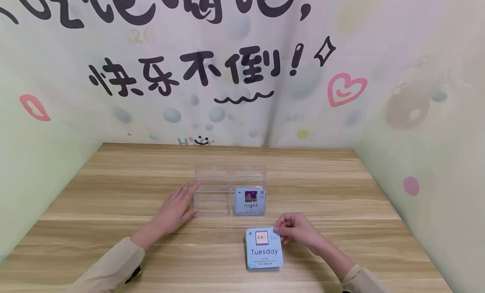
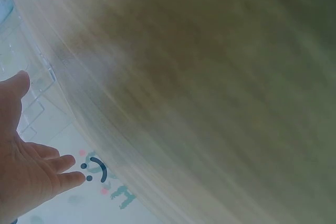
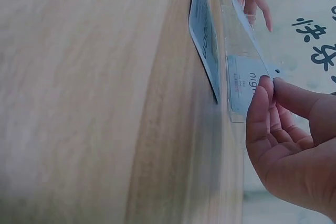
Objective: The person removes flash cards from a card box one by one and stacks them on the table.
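Observation:
A blue word card reading "Tuesday" (image 1: 264,251) is pinched at its upper right corner by my right hand (image 1: 299,233). In the right wrist view that card appears nearly edge-on between thumb and forefinger, raised over other blue cards (image 3: 203,40) on the table. My left hand (image 1: 173,209) has its fingers extended at the left side of a clear plastic card holder (image 1: 212,188); the left wrist view shows the hand (image 2: 31,171) with fingers spread near the holder. A blue card reading "night" (image 1: 250,203) stands in the holder's lower right compartment.
The holder and cards are on a wood-grain table (image 1: 322,183). Behind it hangs a pale printed backdrop (image 1: 242,120) with black lettering, and pale side walls (image 1: 428,158) border the table.

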A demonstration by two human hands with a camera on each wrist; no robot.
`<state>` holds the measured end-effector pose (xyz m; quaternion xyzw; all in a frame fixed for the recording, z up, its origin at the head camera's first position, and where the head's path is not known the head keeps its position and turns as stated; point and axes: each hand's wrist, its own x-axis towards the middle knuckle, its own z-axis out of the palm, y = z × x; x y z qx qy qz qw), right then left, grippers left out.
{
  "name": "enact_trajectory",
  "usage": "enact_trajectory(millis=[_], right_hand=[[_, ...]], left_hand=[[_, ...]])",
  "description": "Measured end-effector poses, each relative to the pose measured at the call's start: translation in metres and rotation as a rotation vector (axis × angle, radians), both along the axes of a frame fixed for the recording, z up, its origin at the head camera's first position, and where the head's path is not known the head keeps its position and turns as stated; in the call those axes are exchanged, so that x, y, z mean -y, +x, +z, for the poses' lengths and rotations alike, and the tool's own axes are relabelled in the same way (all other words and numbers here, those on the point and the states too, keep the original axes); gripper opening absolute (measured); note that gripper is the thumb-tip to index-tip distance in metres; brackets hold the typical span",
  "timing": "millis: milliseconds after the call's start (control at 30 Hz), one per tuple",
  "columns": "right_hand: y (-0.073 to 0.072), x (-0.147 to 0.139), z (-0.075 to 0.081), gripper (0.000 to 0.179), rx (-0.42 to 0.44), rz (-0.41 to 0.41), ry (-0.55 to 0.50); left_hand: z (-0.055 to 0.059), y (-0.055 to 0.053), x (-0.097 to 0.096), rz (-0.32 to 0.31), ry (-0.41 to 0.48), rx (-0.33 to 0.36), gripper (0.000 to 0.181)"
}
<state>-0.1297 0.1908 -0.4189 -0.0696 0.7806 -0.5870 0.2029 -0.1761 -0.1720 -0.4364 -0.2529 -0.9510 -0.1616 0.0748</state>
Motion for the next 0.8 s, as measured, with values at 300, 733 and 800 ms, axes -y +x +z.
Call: enact_trajectory(millis=[300, 733, 800], right_hand=[[-0.001, 0.0, -0.007, 0.017, 0.037, 0.016, 0.019], [-0.002, 0.002, -0.016, 0.015, 0.03, 0.014, 0.06], [-0.002, 0.003, -0.016, 0.015, 0.032, 0.01, 0.06]], left_hand=[[0.0, -0.001, 0.0, 0.004, -0.005, 0.014, 0.074], [0.0, -0.002, 0.0, 0.004, -0.002, 0.012, 0.074], [0.0, -0.002, 0.0, 0.005, -0.005, 0.01, 0.074]])
